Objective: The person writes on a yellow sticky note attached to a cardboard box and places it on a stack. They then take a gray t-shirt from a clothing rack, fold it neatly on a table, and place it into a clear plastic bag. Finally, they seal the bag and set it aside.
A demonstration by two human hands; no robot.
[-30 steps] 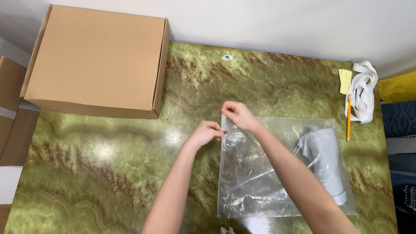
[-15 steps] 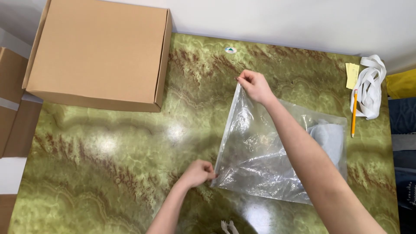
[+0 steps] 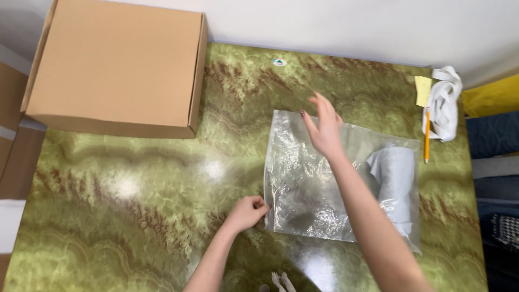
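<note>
right hand (image 3: 324, 127) released bag (image 3: 303, 184), now flat

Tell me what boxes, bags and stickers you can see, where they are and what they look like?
Cardboard box: far left on the table, flat, square, plain brown, closed.
Clear plastic bag: middle right, lying flat, crinkly, see-through, grey folded cloth inside; left hand pinches its near left corner, right hand open above it.
Round sticker: far edge, small, white and green.
Sticky note: far right, yellow, beside a pencil.
</note>
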